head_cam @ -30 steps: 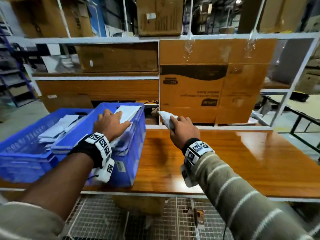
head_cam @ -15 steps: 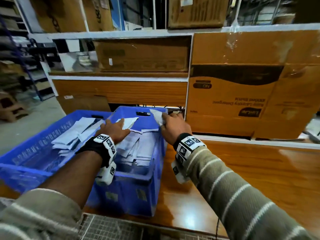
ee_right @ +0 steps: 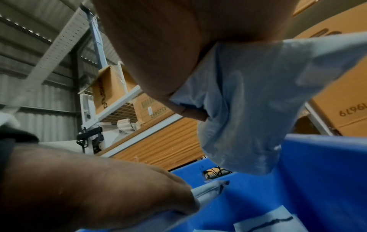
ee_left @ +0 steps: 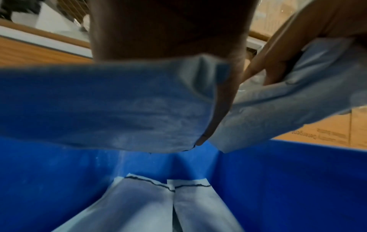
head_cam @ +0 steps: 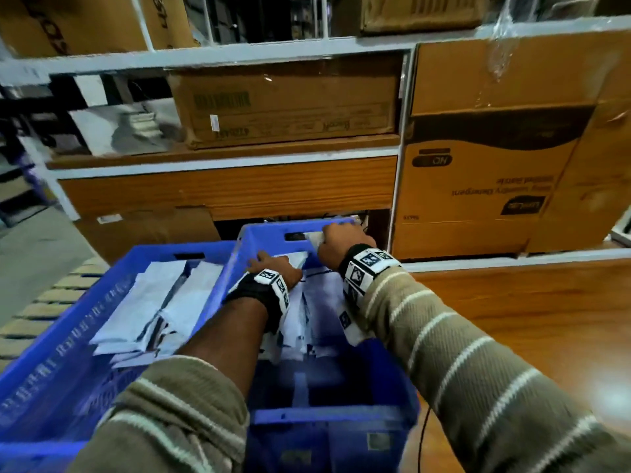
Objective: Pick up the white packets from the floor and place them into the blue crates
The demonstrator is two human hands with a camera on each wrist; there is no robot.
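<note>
Packets going into right-hand crate, both hands loaded

Packets look light, thin, floppy, prob. paper or soft plastic; they sag and crease where held, so I'd judge a pinch at one edge or corner is enough, no squeeze needed. Slippery-ish surface, may fan out if dropped loose.

Left hand [head_cam: 273, 269] grips one white packet [ee_left: 111, 102], fingers curled round its edge, low inside the right blue crate [head_cam: 336, 418]. Right hand [head_cam: 341, 238] pinches a second packet [ee_right: 244, 106] up at the crate's far rim, packet hanging down over the inside corner. More packets [ee_left: 155, 204] already lie flat on the crate bottom under both hands, black wavy line across their ends. Left blue crate [head_cam: 51, 363] sits touching the right one, w/ its own pile of packets [head_cam: 160, 302].

Around: crates on a wooden worktop [head_cam: 529, 319], bare to the right. Behind, shelf w/ cardboard boxes [head_cam: 478, 186], the big one just past the crate's far wall. In the way: mostly the far rim and that box close behind right hand; hands also crowd each other in one crate, so releases prob. need staggering.
</note>
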